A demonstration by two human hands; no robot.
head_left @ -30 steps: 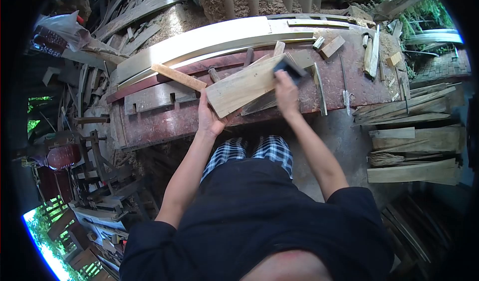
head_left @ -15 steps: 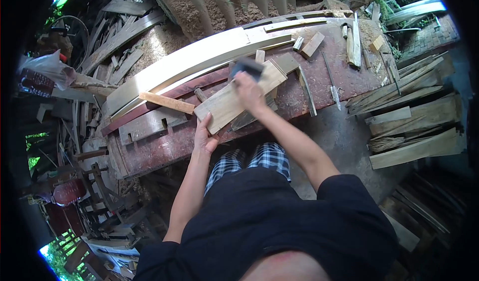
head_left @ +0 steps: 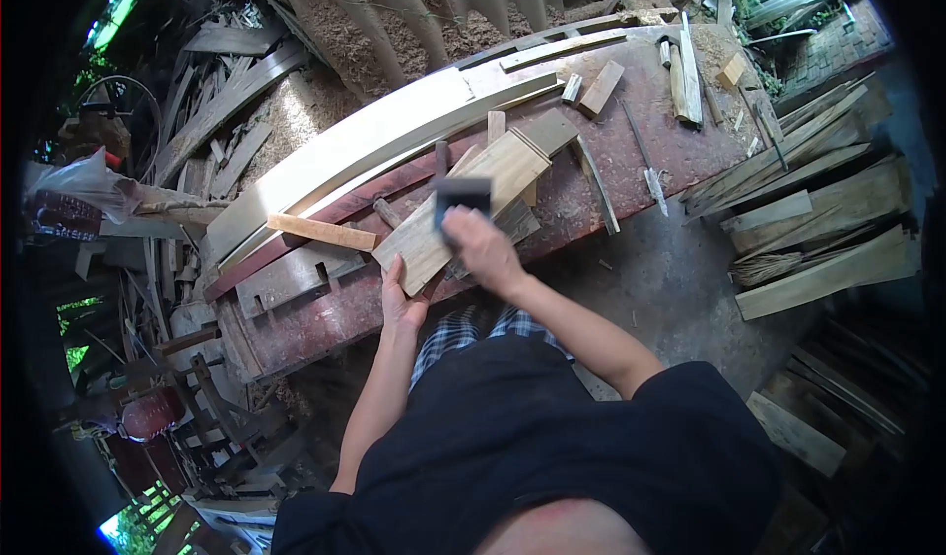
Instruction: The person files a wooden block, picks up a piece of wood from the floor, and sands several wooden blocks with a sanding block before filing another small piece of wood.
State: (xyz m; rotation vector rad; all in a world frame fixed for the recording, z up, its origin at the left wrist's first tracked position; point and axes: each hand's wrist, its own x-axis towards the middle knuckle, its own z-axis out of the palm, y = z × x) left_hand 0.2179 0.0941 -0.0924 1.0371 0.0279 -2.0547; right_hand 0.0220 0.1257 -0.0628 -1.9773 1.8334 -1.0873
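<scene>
A pale wooden board lies slanted on a reddish workbench. My left hand grips the board's near end at the bench's front edge. A dark sanding block rests on the board near its middle, and my right hand is closed on it, pressing it down on the wood.
Long curved pale planks lie along the bench's far side, with a short wood strip and small offcuts on the bench top. Planks are stacked on the ground at right. Sawdust heaps and scrap timber lie behind.
My right hand has slid the sanding block along the board from its far end toward me. My left hand has kept its hold on the near end.
</scene>
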